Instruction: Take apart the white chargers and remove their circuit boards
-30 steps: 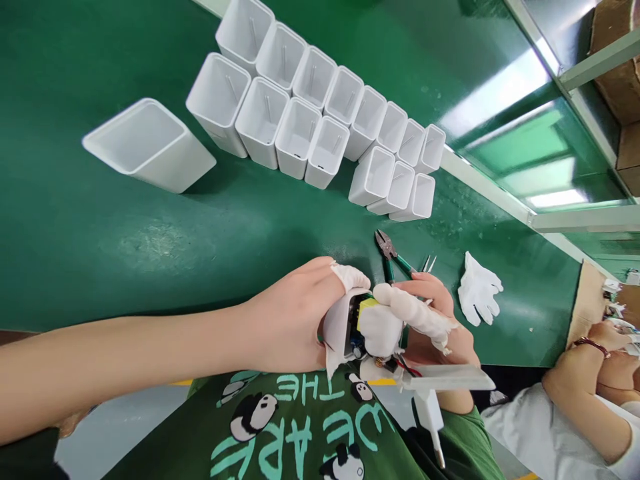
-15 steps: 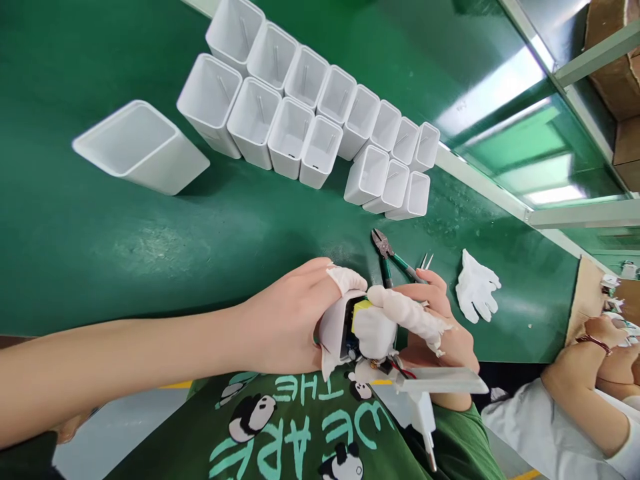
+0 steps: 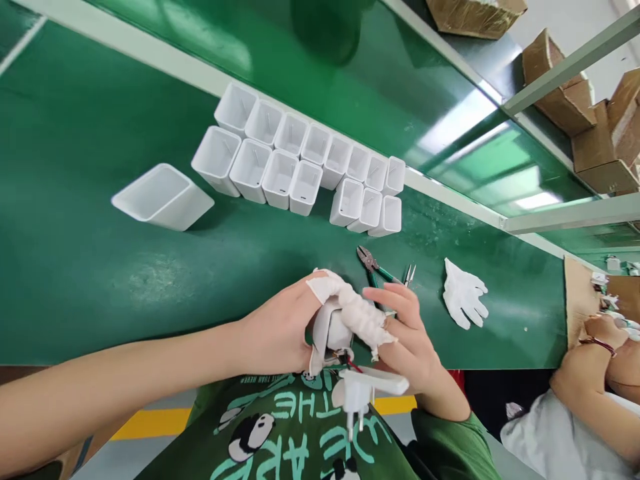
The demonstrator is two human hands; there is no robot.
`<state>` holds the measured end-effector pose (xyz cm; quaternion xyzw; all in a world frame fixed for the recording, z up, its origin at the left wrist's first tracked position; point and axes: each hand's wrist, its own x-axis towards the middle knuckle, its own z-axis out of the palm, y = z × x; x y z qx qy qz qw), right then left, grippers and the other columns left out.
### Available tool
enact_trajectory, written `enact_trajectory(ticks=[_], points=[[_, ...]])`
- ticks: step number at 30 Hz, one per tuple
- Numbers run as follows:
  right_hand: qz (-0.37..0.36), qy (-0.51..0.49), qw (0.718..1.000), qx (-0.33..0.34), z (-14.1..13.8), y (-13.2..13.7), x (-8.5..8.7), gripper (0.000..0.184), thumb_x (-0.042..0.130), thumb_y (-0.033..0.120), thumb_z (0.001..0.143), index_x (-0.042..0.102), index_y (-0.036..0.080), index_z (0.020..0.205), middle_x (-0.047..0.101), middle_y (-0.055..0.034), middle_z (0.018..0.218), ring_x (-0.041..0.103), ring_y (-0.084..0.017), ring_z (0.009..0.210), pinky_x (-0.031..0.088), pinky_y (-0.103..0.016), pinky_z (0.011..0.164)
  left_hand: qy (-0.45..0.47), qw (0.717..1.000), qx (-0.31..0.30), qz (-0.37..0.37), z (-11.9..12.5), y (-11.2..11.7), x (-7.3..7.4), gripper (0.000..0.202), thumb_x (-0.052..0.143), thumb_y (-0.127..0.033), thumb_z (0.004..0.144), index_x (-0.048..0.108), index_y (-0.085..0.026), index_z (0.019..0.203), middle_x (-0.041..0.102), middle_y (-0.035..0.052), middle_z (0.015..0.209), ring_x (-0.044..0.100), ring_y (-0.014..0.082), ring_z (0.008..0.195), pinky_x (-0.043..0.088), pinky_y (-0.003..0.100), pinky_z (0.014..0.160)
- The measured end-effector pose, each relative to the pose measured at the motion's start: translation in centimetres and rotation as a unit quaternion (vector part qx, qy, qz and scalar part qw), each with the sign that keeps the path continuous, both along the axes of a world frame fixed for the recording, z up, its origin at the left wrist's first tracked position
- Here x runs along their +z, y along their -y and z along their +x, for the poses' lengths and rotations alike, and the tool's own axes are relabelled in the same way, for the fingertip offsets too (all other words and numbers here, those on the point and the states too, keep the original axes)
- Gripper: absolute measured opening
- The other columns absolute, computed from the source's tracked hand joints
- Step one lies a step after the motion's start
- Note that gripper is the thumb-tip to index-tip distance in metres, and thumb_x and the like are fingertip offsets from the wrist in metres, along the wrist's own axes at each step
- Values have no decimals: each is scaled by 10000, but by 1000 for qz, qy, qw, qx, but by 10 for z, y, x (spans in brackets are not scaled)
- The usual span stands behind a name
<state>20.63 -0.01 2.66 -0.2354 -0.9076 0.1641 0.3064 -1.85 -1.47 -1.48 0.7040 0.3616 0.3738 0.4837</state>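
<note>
My left hand [image 3: 280, 327] is wrapped around a white plastic adapter housing [image 3: 321, 328], its open end facing right. White cloth covers some of my fingertips. The covered finger of my right hand [image 3: 413, 343] lies across the housing's mouth against a white inner block [image 3: 339, 331]; its other fingers are partly bent and the thumb is hidden. Red and dark wires [image 3: 353, 365] run from the housing to a white plug cover [image 3: 373, 380], whose two pins point down below my right hand.
Two rows of white open cases [image 3: 253, 167] stand at the back. A separate white case [image 3: 167, 200] sits left. Cutting pliers [image 3: 370, 261], tweezers [image 3: 409, 275] and a white glove [image 3: 463, 293] lie on the green table [image 3: 165, 287]. A co-worker's arm [image 3: 583, 380] is at right.
The inner block sits deeper in the housing, and the yellow part is no longer visible. My right hand and the plug cover have moved left, closer to my left hand. The camera view has shifted.
</note>
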Motion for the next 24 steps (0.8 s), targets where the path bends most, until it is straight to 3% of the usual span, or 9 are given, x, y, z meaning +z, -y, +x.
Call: enact_trajectory(ticks=[1, 4, 7, 10, 13, 16, 19, 22, 24], points=[[-32, 13, 999, 22, 1, -2, 2, 113, 584, 309, 989, 617, 211, 944, 649, -70, 800, 632, -308, 1169, 553, -503, 951, 8, 1000, -16, -7, -1, -1, 0, 414, 721, -308, 812, 510, -198, 1151, 638, 42, 1036, 642, 197, 847, 549, 312, 746], [-146, 32, 983, 104, 3, -9, 11, 338, 587, 414, 1016, 574, 147, 1222, 689, -127, 984, 651, -245, 990, 602, -384, 842, 15, 996, -81, -43, -4, -7, 4, 597, 816, -387, 755, 518, -223, 1246, 672, 56, 1159, 693, 231, 991, 574, 339, 876], [-198, 20, 962, 188, 4, -13, 16, 249, 472, 318, 1072, 550, 144, 1233, 688, -124, 999, 664, -196, 967, 587, -301, 871, -13, 983, -165, -86, -6, -10, 10, 690, 861, -330, 689, 516, -226, 1278, 709, 54, 1152, 719, 255, 1025, 584, 358, 929], [-184, 47, 968, 164, 6, -8, 18, 151, 463, 198, 1054, 577, 182, 1152, 684, -102, 1001, 667, -175, 945, 573, -258, 833, -7, 972, -221, -85, -5, -12, 13, 601, 839, -207, 670, 558, -224, 1200, 720, 34, 1082, 732, 233, 939, 605, 326, 856], [-138, 61, 982, 116, 9, 6, 14, 102, 508, 211, 1033, 609, 195, 1039, 642, -64, 877, 620, -169, 770, 551, -254, 686, 31, 967, -241, -79, -10, -13, 12, 805, 841, -168, 679, 467, -251, 1387, 687, 72, 1209, 717, 249, 1060, 605, 360, 917], [-105, 26, 994, -6, 5, 23, 1, 84, 563, 237, 1009, 619, 176, 1003, 610, -73, 851, 563, -188, 722, 525, -280, 606, 16, 982, -183, -40, -24, -17, 11, 1202, 909, -275, 692, 132, -316, 1607, 520, 172, 1488, 578, 329, 1340, 511, 517, 1098], [-117, -24, 981, -151, -6, 35, -19, 168, 593, 189, 964, 624, 171, 1128, 602, -67, 865, 570, -205, 746, 547, -313, 646, -14, 996, -83, 32, -36, -21, 15, 1337, 972, -444, 618, 97, -347, 1625, 499, 194, 1506, 566, 378, 1318, 481, 597, 1101], [-148, -56, 965, -207, -18, 42, -35, 322, 601, 171, 945, 598, 207, 1264, 608, -45, 881, 566, -188, 714, 554, -314, 661, -46, 993, -32, 105, -34, -20, 22, 1054, 912, -508, 700, 326, -338, 1559, 665, 109, 1231, 665, 296, 1041, 586, 496, 919], [-145, -70, 963, -218, -23, 44, -41, 391, 604, 179, 949, 563, 217, 1337, 624, -43, 897, 570, -183, 702, 556, -314, 661, -80, 981, 2, 179, -27, -17, 26, 723, 813, -383, 848, 453, -329, 1473, 697, 40, 997, 656, 236, 904, 593, 406, 813]])
